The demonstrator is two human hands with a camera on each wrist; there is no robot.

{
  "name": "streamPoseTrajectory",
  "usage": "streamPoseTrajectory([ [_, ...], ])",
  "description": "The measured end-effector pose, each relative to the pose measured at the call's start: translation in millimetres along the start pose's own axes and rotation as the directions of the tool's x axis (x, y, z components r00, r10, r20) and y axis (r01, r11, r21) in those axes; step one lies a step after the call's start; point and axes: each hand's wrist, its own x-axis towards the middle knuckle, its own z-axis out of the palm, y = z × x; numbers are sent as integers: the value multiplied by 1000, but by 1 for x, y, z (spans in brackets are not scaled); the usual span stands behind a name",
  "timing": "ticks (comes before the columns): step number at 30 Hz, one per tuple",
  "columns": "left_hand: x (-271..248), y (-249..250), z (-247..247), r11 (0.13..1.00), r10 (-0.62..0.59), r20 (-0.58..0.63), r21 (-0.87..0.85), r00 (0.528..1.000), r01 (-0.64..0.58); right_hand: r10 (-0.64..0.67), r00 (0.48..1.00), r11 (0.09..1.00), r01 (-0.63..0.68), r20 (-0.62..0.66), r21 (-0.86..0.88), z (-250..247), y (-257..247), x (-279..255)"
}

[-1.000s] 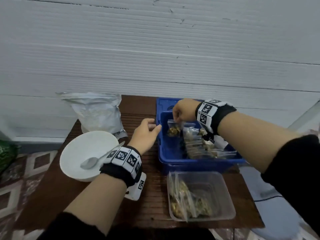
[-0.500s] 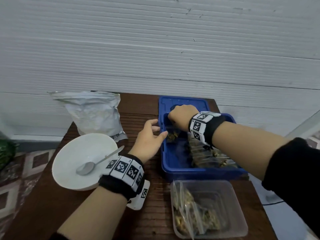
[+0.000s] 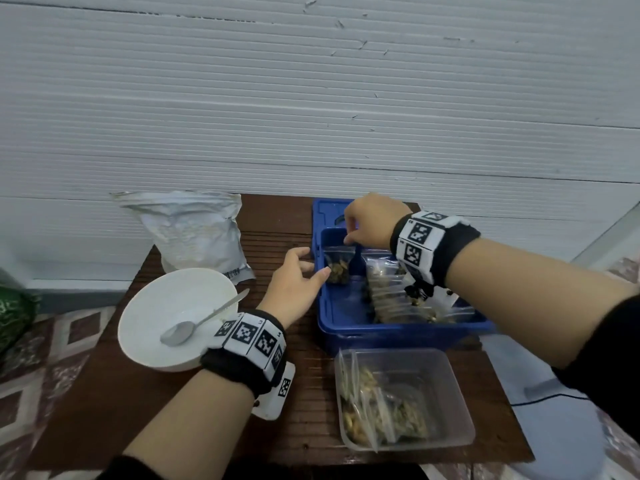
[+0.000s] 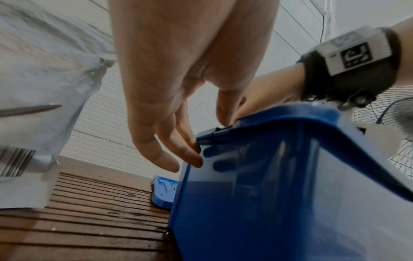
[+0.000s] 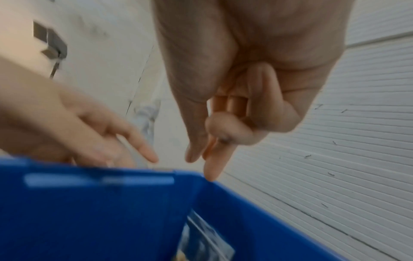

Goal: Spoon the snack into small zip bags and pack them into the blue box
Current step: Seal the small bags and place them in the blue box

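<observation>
White ribbed wall panels back a dark slatted wooden counter (image 3: 194, 403), and everything sits on it. Taking the head view as a clock face, a grey foil snack pouch (image 3: 194, 233) leans at about 10 o'clock. Just in front of it is a white bowl (image 3: 156, 306) with a metal spoon (image 3: 194, 323) lying in it; the bowl looks scraped clean, so spooning seems finished.

Left hand (image 3: 294, 289) hangs relaxed and released beside the blue box (image 3: 346, 327), its fingertips (image 4: 194, 162) touching the outer left wall, holding nothing.

Near the centre, a small zip bag (image 3: 337, 266) of brown snack stands upright in the box's far left corner. Right hand (image 3: 372, 220) pinches its top edge between thumb and forefinger; in the right wrist view the other fingers are curled in. More filled bags (image 3: 391, 296) lie in a row along the box's right side. At about 5 o'clock a clear plastic tub (image 3: 433, 393) holds further filled bags awaiting packing.

My judgement: this is the packing step, with one bag being seated. The next move calls for letting go of that bag so it stays standing against the wall, then reaching to the tub for another.
</observation>
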Motion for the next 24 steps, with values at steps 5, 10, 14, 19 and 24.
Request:
streamPoseTrajectory([
  [5,-31,4,5,1000,-10,17,19,1000,10,4,1000,972,-3,0,235,6,-6,-62],
  [10,-63,0,12,998,-36,26,47,999,35,60,995,954,-80,79,289,45,-18,-122],
  [14,-89,-9,16,996,-64,29,65,998,62,110,973,905,-182,201,385,79,-31,-159],
  [19,-112,-24,26,994,-91,66,65,994,87,132,970,864,-213,202,457,115,-53,-190],
  [24,-132,-23,32,997,-46,37,66,998,43,220,975,850,-211,38,482,129,-62,-204],
])
